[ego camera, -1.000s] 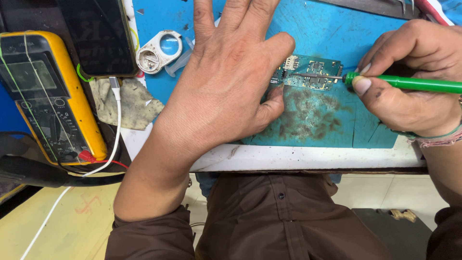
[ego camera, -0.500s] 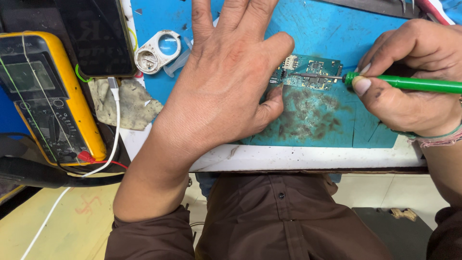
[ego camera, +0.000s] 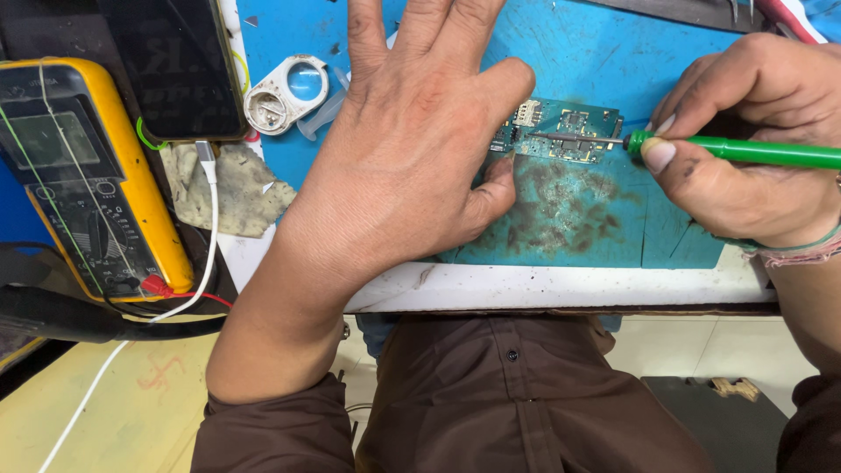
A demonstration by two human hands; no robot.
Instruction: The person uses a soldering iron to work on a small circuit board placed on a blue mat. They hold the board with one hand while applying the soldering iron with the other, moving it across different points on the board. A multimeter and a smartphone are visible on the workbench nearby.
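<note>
The left hand (ego camera: 412, 149) lies flat, back upward, fingers spread wide and pointing away from the body, the fingertips running out of the top of the view. Its thumb is tucked inward toward the right, the tip bent and pressing down. The left forearm comes up at a slant from the lower left, bare to a brown sleeve pushed back near the elbow. The right hand (ego camera: 745, 149) enters from the right edge, curled in a pen-like pinch, thumb and forefinger closed together at the front. Thread bands circle the right wrist.
</note>
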